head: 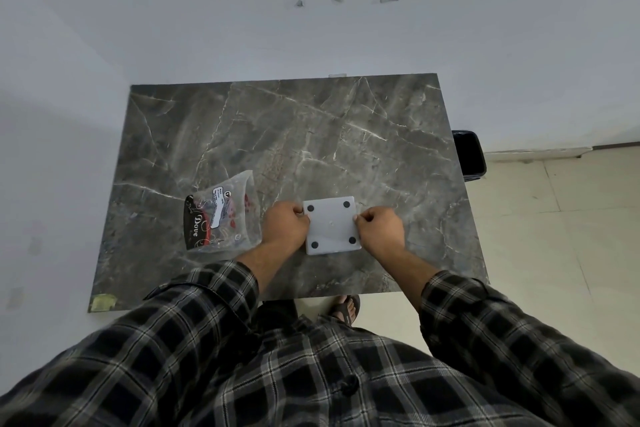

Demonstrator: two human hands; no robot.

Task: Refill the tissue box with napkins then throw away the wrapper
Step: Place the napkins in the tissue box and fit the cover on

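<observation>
The white square tissue box (331,225) lies upside down on the grey marble table (242,135), its base with black round feet facing up. My left hand (285,227) grips its left edge with curled fingers. My right hand (379,229) grips its right edge the same way. To the left of the box lies the clear plastic wrapper (221,215) with a black, red and white label, flat on the table and apart from my hands. No napkins are visible.
A black waste bin (469,156) stands on the floor beside the table's right edge. A white wall rises behind the table. Beige floor tiles (561,218) spread to the right. My sandalled foot (346,308) shows under the near edge.
</observation>
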